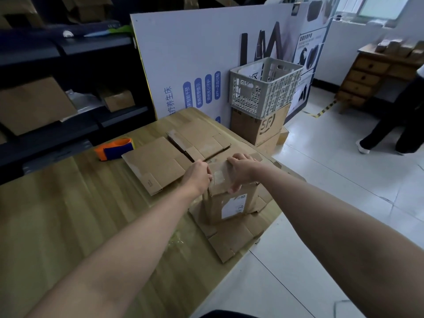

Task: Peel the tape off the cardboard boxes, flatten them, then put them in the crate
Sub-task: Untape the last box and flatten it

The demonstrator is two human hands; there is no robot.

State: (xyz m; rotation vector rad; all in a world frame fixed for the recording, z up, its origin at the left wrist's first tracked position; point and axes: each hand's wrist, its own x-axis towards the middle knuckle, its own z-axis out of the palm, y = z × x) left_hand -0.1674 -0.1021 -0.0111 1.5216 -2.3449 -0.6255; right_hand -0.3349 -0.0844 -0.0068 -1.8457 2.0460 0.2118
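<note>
Target box: small brown carton, upright, right half of the table, near its right edge. White label on the face toward the camera. Clear tape runs across its closed top. It stands on a flattened box that spreads out toward 6 o'clock.

Right hand: draped over the box top from 3 o'clock, fingers curled over the far edge, thumb down the near face. It grips the box.

Left hand: at the top's 9 o'clock edge, fingers curled in against the tape strip. Fingertips are hidden behind the knuckles, so can't tell if it pinches tape, grips cardboard or only touches.

More flattened cardboard on the table: one sheet at 10 o'clock from the box, another at 12, their edges overlapping.

Tape dispenser, orange and blue, further out at 10 o'clock, just beside the left sheet.

Crate: white perforated plastic, off the table at 1 o'clock, sitting on a stacked carton printed "SF". A white sheet stands inside it.

Poster board stands behind the table and crate at 12. Dark shelving holding cardboard at 10–11. Wooden drawer unit at 2. A person's dark-trousered legs on the tiled floor at 2–3, well apart from the table.
</note>
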